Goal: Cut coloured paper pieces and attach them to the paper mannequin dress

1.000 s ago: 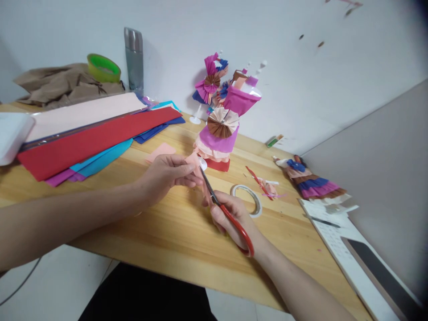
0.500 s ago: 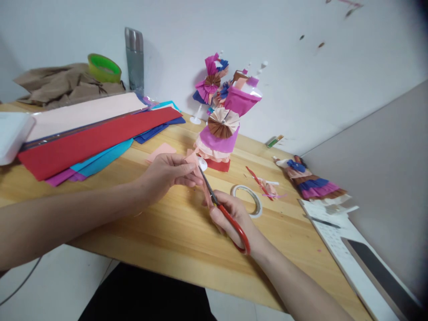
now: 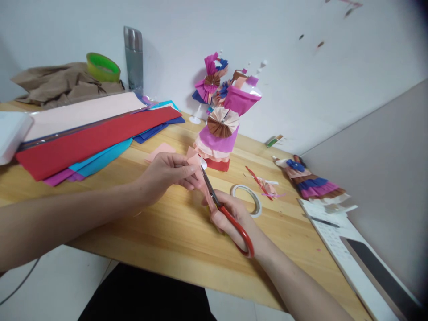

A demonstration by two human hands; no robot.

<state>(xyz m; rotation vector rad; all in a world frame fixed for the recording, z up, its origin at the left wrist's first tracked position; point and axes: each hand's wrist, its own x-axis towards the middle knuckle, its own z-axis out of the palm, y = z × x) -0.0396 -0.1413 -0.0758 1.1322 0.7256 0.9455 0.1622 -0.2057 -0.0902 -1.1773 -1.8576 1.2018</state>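
On the left side of the wooden desk (image 3: 160, 232) lies a pile of long coloured paper sheets (image 3: 87, 138), red on top. A green ring of tape (image 3: 103, 67) and a tall grey metal bottle (image 3: 133, 58) are behind it. In the middle, the left hand (image 3: 165, 174) pinches a small pink piece of paper (image 3: 192, 157) between thumb and fingers, just above the desk. The right hand (image 3: 234, 209) is wrapped tight around the red-handled scissors (image 3: 236, 224), and the thin blades touch the pink paper from below. Just behind stands a paper dress in purple, pink and brown (image 3: 220, 129). A white ring of tape (image 3: 247, 198) lies flat near the right hand. Farther right lies a small striped paper dress (image 3: 312, 185).
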